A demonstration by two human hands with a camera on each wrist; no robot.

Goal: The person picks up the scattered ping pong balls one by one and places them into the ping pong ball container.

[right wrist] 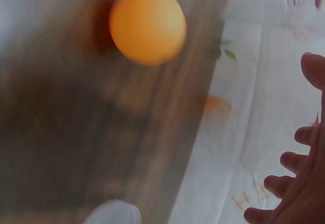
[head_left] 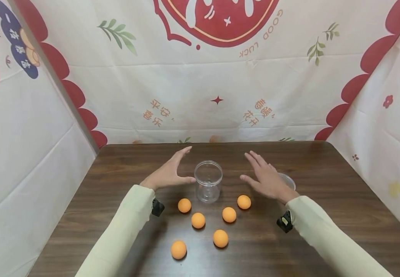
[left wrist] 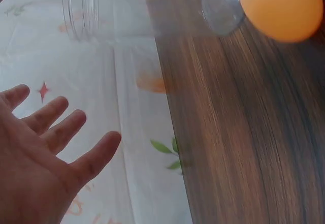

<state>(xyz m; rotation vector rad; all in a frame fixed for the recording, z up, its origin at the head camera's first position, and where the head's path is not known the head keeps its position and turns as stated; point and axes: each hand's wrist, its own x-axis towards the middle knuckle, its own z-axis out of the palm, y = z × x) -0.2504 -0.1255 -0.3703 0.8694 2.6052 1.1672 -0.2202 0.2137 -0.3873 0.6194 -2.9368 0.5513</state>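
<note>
A clear plastic jar (head_left: 208, 190) stands upright and uncapped on the table. To its left is my left hand (head_left: 168, 173), fingers spread and thumb tip close to the rim; whether it touches I cannot tell. My right hand (head_left: 263, 179) hovers to the right of the jar, fingers extended, holding nothing. Behind that hand a clear round lid (head_left: 288, 181) is partly hidden. Several orange balls lie in front of the jar, among them one ball (head_left: 184, 206) near the left hand and another ball (head_left: 244, 202) near the right. The left wrist view shows the jar (left wrist: 147, 10) beyond the spread left fingers (left wrist: 99, 153).
The dark wooden table (head_left: 92, 215) is bounded at the back by a printed white cloth (head_left: 200, 84), with more cloth at both sides. Nearest the front edge of view are an orange ball (head_left: 178, 250) and a second ball (head_left: 220, 239).
</note>
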